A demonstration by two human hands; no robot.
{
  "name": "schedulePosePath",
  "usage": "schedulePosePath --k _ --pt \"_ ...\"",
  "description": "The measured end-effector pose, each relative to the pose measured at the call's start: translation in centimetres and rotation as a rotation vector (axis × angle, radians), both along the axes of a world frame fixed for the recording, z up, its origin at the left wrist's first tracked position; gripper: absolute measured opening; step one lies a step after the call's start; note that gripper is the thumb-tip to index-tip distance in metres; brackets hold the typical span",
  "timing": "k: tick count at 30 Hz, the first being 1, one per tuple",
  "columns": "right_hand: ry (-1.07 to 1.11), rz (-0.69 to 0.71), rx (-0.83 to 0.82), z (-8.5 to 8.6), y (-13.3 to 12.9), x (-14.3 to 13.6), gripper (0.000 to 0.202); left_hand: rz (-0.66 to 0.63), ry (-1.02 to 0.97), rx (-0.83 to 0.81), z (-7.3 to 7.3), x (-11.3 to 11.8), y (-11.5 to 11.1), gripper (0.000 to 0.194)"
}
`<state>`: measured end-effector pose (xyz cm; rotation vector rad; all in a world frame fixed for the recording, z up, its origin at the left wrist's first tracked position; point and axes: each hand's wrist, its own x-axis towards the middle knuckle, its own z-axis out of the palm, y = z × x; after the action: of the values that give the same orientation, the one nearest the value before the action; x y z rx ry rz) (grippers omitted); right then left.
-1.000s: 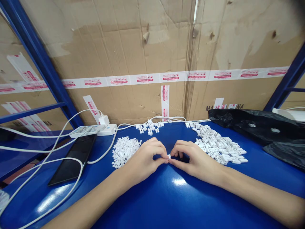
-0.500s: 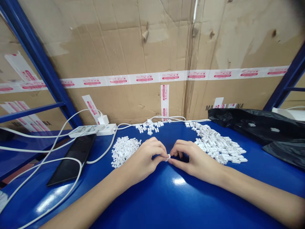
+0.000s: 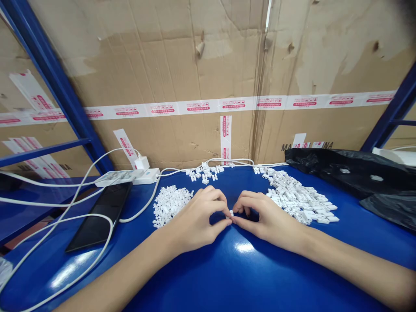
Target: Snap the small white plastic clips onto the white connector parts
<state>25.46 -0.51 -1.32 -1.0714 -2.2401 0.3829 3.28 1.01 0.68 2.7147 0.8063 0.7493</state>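
Observation:
Between my fingertips, at the middle of the blue table [image 3: 247,277], is a small white plastic piece [image 3: 231,213]. My left hand [image 3: 204,214] pinches it from the left with thumb and forefinger. From the right, the thumb and fingertips of my right hand [image 3: 260,214] close on the same piece. Fingers cover most of it, so its exact shape is hidden. A heap of tiny white parts [image 3: 170,206] lies beside my left hand. Beyond my right hand spreads a pile of larger, flat white plastic pieces [image 3: 299,197]. A small group of white pieces [image 3: 205,173] sits farther back.
At the left lie a black phone or tablet [image 3: 100,216], a white power strip [image 3: 120,177] with a charger [image 3: 141,163], and looping white cables [image 3: 110,229]. A black plastic bag [image 3: 351,173] rests at the back right. Cardboard [image 3: 169,69] stands behind the table.
My left fingers have shifted slightly around the small white piece, the thumb now lower and more of the piece showing. Both hands stay at nearly the same spot.

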Motion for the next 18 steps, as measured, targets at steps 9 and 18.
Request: schedulePosePath --k 9,18 --pt "0.002 -0.005 0.01 0.0 0.11 -0.02 0.007 0.036 0.017 0.025 0.26 -0.09 -0.21 0.038" --pt "0.013 -0.001 0.008 -0.13 -0.01 -0.03 0.01 0.052 0.097 0.03 0.51 0.05 -0.34 0.03"
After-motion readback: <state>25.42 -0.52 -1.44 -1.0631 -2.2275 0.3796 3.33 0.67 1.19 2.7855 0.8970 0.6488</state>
